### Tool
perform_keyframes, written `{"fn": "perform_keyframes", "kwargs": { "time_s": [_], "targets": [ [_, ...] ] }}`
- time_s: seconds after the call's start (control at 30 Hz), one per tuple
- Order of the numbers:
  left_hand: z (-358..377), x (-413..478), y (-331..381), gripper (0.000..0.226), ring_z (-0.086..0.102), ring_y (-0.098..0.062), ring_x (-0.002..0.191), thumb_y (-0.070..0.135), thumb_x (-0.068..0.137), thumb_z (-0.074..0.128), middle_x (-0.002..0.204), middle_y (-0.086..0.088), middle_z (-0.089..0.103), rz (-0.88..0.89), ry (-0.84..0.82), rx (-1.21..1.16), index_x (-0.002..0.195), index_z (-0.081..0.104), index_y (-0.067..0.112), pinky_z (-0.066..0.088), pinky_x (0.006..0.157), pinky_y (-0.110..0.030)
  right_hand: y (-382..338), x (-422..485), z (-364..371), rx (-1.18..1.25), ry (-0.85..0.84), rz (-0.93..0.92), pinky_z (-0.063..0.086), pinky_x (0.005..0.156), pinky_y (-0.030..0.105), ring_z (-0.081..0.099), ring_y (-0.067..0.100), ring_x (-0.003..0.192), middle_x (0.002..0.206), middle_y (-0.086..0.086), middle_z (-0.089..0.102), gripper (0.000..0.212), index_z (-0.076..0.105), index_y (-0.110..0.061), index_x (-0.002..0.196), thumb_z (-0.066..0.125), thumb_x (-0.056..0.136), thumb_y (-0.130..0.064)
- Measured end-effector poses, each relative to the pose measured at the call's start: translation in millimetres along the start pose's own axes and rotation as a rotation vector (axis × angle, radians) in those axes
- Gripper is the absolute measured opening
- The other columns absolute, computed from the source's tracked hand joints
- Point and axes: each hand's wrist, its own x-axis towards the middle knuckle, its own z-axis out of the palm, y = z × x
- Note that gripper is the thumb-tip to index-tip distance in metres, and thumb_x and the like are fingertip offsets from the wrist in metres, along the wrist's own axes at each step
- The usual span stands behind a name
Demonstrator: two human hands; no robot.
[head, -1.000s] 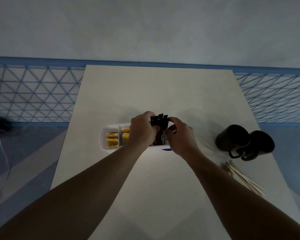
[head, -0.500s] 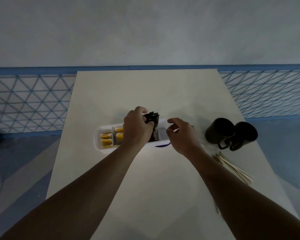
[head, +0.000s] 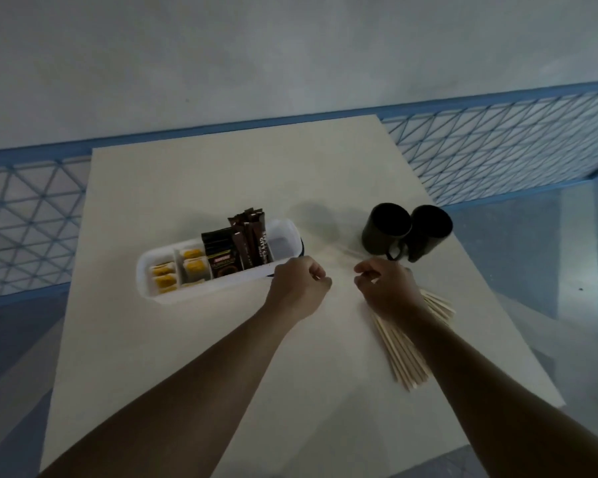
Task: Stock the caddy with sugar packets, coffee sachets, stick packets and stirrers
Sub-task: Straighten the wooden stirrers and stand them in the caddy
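The white caddy point(head: 142, 276) lies on the table left of centre. Its left compartments hold yellow sugar packets point(head: 166, 279). Dark coffee sachets point(head: 221, 258) and brown stick packets point(head: 252, 241) stand in the middle, and the right end compartment point(head: 283, 243) looks empty. Wooden stirrers point(head: 403, 353) lie fanned on the table at the right. My left hand point(head: 299, 288) hovers just in front of the caddy's right end, fingers curled, holding nothing. My right hand point(head: 384, 288) is over the far end of the stirrers, fingers loosely bent, with nothing visible in it.
Two black mugs point(head: 387, 231) point(head: 430, 229) stand touching beyond my right hand. A stray stirrer point(head: 349, 251) lies between the caddy and the mugs. The table's right edge point(head: 497, 305) runs close past the stirrers, and blue mesh fencing point(head: 497, 150) stands behind.
My left hand let go of the stick packets, which now stand in the caddy, and drew back to the right. My right hand moved right, over the stirrers. The view swung left.
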Motion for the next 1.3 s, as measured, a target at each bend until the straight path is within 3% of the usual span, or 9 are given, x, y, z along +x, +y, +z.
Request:
{"fn": "perform_keyframes", "kwargs": {
  "time_s": [0.2,0.37,0.47,0.53,0.63,0.77,0.93,1.17,1.3],
  "targets": [
    [48,-9,12,0.015,0.071,-0.026,0.084,0.029,0.083,0.07,0.086,-0.007,0.073,-0.074,-0.176,0.012,0.089,0.069,0.015,0.06,0.082,-0.041,60,-11,-26,-0.069,-0.021,0.092,0.048,0.074,0.028,0.065,0.019,0.09,0.101,0.0,0.074,0.019,0.075,-0.022,0.101,0.059,0.092,-0.015],
    [79,-12,26,0.018,0.073,-0.022,0.081,0.025,0.085,0.07,0.094,-0.008,0.072,-0.153,-0.281,0.051,0.098,0.068,0.012,0.061,0.078,-0.037,95,-11,-42,-0.218,0.002,0.095,0.044,0.074,0.028,0.059,0.017,0.105,0.12,0.0,0.066,0.031,0.067,-0.024,0.122,0.064,0.091,-0.024],
    [94,-12,32,0.028,0.073,-0.019,0.076,0.025,0.089,0.068,0.104,-0.01,0.07,-0.273,-0.339,0.054,0.111,0.065,0.007,0.058,0.058,-0.023,106,-8,-48,-0.298,-0.022,0.104,0.044,0.091,0.037,0.048,0.024,0.125,0.137,0.003,0.056,0.046,0.056,-0.025,0.137,0.064,0.091,-0.031],
    [103,-13,35,0.032,0.073,-0.018,0.073,0.026,0.09,0.067,0.107,-0.011,0.07,-0.341,-0.36,0.042,0.113,0.063,0.005,0.058,0.056,-0.022,111,-6,-50,-0.349,-0.069,0.107,0.041,0.101,0.041,0.045,0.026,0.13,0.143,0.004,0.053,0.052,0.051,-0.025,0.142,0.062,0.092,-0.033],
    [116,-14,37,0.033,0.074,-0.02,0.074,0.032,0.088,0.07,0.098,-0.011,0.072,-0.406,-0.369,0.022,0.106,0.066,0.005,0.063,0.071,-0.034,118,-2,-51,-0.377,-0.129,0.098,0.045,0.097,0.041,0.051,0.026,0.121,0.135,0.005,0.057,0.049,0.053,-0.024,0.14,0.06,0.092,-0.033],
    [130,-14,39,0.04,0.074,-0.02,0.076,0.048,0.087,0.067,0.093,-0.009,0.073,-0.371,-0.335,0.104,0.097,0.065,0.009,0.062,0.076,-0.034,124,3,-51,-0.359,-0.145,0.097,0.051,0.09,0.043,0.059,0.024,0.107,0.123,0.005,0.061,0.046,0.058,-0.022,0.134,0.06,0.09,-0.033],
    [144,-13,40,0.064,0.071,-0.024,0.087,0.056,0.074,0.075,0.105,-0.009,0.07,-0.355,-0.196,0.153,0.115,0.061,0.009,0.061,0.074,-0.034,125,8,-48,-0.276,-0.185,0.113,0.05,0.065,0.028,0.06,0.017,0.087,0.103,0.0,0.064,0.028,0.067,-0.022,0.117,0.063,0.091,-0.032],
    [151,-15,40,0.041,0.067,-0.025,0.101,0.034,0.085,0.072,0.113,-0.011,0.068,-0.328,-0.07,0.216,0.116,0.064,0.008,0.051,0.073,-0.027,129,10,-42,-0.158,-0.2,0.131,0.047,0.058,0.022,0.058,0.009,0.074,0.088,-0.004,0.063,0.02,0.072,-0.02,0.108,0.064,0.09,-0.019],
    [148,-15,39,0.032,0.067,-0.025,0.103,0.025,0.087,0.07,0.113,-0.012,0.069,-0.325,-0.04,0.223,0.114,0.066,0.006,0.047,0.07,-0.022,129,12,-43,-0.154,-0.214,0.133,0.045,0.054,0.021,0.059,0.012,0.074,0.09,-0.001,0.066,0.021,0.073,-0.019,0.106,0.062,0.088,-0.016]
  ]
}}
